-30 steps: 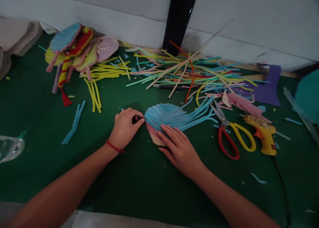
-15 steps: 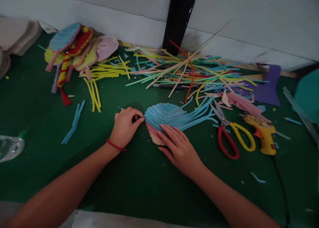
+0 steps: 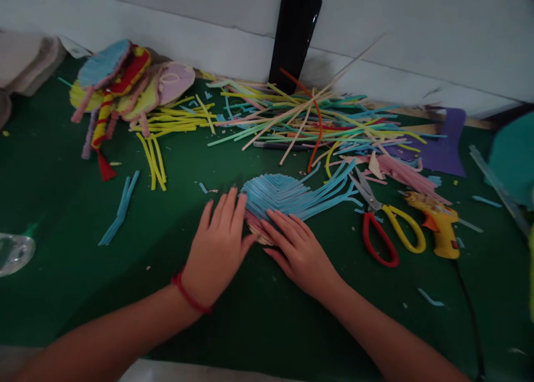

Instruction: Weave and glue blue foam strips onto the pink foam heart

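A rounded piece covered with blue pipe cleaners (image 3: 277, 193) lies on the green table, its loose strands fanning out to the right. Pink and cream strips show along its lower left edge. My left hand (image 3: 221, 237) is spread flat at the left edge of this piece, fingers stretched away from me and nothing gripped. From the lower right, my right hand (image 3: 298, 248) rests with extended fingers on the piece's lower part. Just left of the piece lies a small blue scrap (image 3: 203, 188). Scissors (image 3: 377, 209) with one red and one yellow handle lie beside the strands' ends.
A yellow glue gun (image 3: 442, 221) with a black cord lies at the right. Pipe cleaners of many colours (image 3: 308, 123) are heaped at the back, before a leaning black phone (image 3: 294, 43). Small finished fans (image 3: 112, 82) are stacked at the back left, and blue strips (image 3: 120, 209) lie below them.
My left hand has gone from a pinch at the piece's left edge to a flat, open spread closer to me. The right hand stays on the piece. The view has shifted slightly.
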